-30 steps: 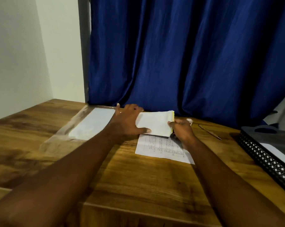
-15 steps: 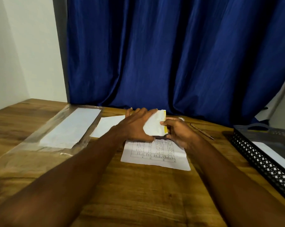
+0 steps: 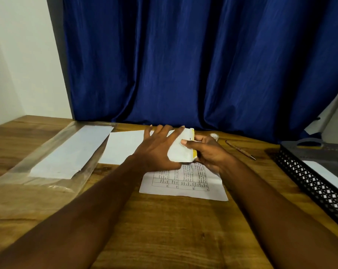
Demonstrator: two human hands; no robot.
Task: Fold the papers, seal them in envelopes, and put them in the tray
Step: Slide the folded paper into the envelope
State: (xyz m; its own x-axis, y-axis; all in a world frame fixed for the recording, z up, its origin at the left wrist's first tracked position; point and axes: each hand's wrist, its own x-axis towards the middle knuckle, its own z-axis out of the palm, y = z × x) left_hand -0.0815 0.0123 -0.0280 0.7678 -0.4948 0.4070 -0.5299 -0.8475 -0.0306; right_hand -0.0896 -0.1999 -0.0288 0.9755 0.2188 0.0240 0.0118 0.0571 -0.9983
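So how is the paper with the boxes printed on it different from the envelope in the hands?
The printed sheet lies flat and unfolded on the table; the envelope is held tilted between the left hand and right hand. The printed sheet carries a black grid of text; the envelope looks blank, with a yellow edge strip. Both are white paper.

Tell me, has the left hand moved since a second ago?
Yes. The left hand slid right, away from the plastic packet, baring the white sheet; it now lies against the envelope.
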